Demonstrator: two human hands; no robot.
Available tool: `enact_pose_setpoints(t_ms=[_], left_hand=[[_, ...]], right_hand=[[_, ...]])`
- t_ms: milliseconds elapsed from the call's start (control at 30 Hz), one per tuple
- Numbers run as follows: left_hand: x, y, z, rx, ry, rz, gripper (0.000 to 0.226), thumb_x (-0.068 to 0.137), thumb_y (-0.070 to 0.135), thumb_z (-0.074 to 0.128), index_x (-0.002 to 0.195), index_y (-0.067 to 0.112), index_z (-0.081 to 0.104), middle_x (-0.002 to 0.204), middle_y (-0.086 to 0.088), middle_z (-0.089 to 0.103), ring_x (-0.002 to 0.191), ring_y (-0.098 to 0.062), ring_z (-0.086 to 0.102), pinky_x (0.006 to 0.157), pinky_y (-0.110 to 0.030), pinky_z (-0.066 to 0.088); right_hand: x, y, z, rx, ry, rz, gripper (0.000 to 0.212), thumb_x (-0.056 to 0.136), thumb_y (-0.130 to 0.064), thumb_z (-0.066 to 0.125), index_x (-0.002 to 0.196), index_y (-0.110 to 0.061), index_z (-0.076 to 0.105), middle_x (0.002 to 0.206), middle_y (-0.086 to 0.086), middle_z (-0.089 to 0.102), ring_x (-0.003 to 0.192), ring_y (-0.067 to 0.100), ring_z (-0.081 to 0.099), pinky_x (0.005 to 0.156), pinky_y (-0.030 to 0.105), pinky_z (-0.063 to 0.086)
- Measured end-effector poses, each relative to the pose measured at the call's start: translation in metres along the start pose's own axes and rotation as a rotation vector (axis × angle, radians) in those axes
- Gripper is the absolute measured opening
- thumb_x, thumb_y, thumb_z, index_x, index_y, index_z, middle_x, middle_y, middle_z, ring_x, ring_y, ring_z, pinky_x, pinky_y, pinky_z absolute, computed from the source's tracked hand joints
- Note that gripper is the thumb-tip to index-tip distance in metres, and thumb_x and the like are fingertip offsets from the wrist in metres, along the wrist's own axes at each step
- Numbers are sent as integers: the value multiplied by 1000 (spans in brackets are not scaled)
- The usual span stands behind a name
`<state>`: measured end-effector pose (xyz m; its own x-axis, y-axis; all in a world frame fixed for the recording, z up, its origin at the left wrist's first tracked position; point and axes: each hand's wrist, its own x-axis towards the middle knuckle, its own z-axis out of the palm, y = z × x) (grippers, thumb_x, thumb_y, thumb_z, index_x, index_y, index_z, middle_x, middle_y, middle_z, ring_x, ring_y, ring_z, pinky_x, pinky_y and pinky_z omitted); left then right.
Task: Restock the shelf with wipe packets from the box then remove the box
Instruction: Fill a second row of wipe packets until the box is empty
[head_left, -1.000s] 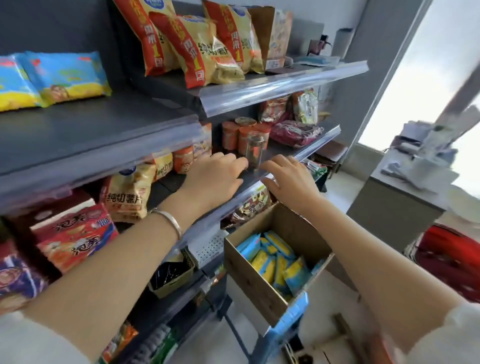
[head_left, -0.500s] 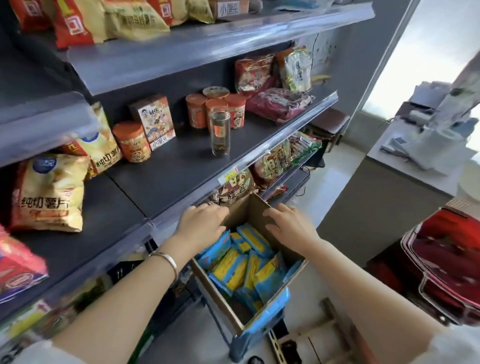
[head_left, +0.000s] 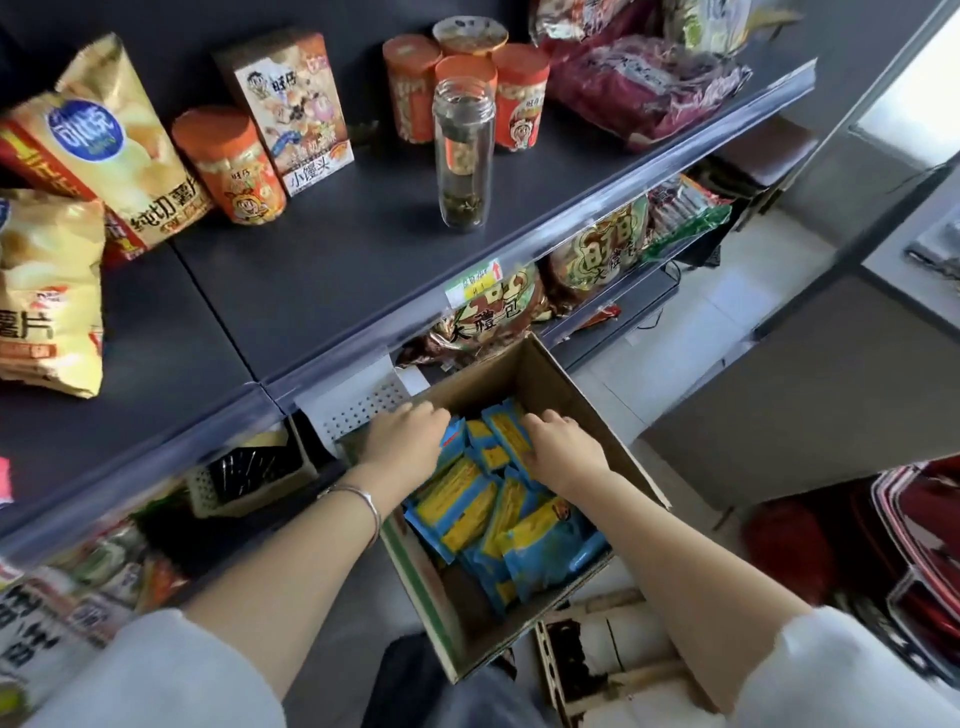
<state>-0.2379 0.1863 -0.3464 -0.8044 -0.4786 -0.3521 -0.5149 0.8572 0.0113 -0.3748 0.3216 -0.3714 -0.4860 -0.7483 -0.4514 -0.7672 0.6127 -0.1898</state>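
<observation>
Both hands had dropped off the shelf's front edge since a second earlier and were down in the cardboard box (head_left: 582, 410). The left hand (head_left: 410, 441) was at the box's far left corner and the right hand (head_left: 563, 447) near the middle of its far side. The blue-and-yellow wipe packets (head_left: 467, 499) were all in the box, heaped loose. Both sets of fingers were bent down onto the top packets at the far end, right against them, but the tips were hidden, so I couldn't tell if either hand had actually grabbed one. Things I'd worry about: the box sat tilted below the shelf (head_left: 322, 275) edge and I couldn't see what held it up, so a hard tug might tip it. Slick packets could also slide out of a big handful. And the lidless glass jar (head_left: 464, 156) stood alone on the shelf, easy to knock over.
</observation>
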Motion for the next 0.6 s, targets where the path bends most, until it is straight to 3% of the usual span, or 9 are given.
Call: enact_pose_setpoints(t_ms=[67, 167, 300, 433, 600], left_hand=[[12, -2, 15, 15, 25, -37, 19, 93, 18, 53, 112, 15, 53, 114, -3, 54, 111, -24, 52, 82, -36, 46], [26, 2, 33, -2, 25, -34, 16, 92, 12, 51, 108, 15, 53, 113, -4, 51, 108, -24, 51, 75, -34, 46], [40, 9, 48, -7, -20, -29, 23, 92, 10, 55, 115, 12, 53, 116, -6, 51, 107, -24, 54, 71, -34, 47], [48, 8, 60, 15, -40, -23, 28, 91, 6, 53, 118, 11, 48, 118, -8, 52, 109, -27, 54, 73, -36, 48], [50, 12, 73, 1, -57, -30, 34, 87, 2, 56, 116, 12, 41, 114, -9, 53, 104, -29, 55, 64, -36, 39]], right_hand=[[8, 2, 13, -6, -45, 60, 41, 95, -27, 50, 133, -11, 42, 124, 12, 48, 115, 34, 48, 81, 40, 47], [24, 4, 28, -10, -94, 119, 41, 95, -26, 52, 130, -9, 44, 126, 14, 47, 116, 35, 48, 85, 42, 48], [48, 5, 45, 9, -147, 179, 46, 94, -25, 55, 134, -9, 42, 131, 15, 44, 119, 35, 46, 91, 43, 47], [64, 4, 64, 39, -223, 241, 63, 93, -32, 57, 144, -10, 28, 140, 14, 36, 126, 35, 40, 96, 44, 44], [76, 4, 78, 51, -225, 286, 76, 92, -30, 59, 149, -9, 14, 146, 17, 28, 129, 37, 37, 97, 42, 42]])
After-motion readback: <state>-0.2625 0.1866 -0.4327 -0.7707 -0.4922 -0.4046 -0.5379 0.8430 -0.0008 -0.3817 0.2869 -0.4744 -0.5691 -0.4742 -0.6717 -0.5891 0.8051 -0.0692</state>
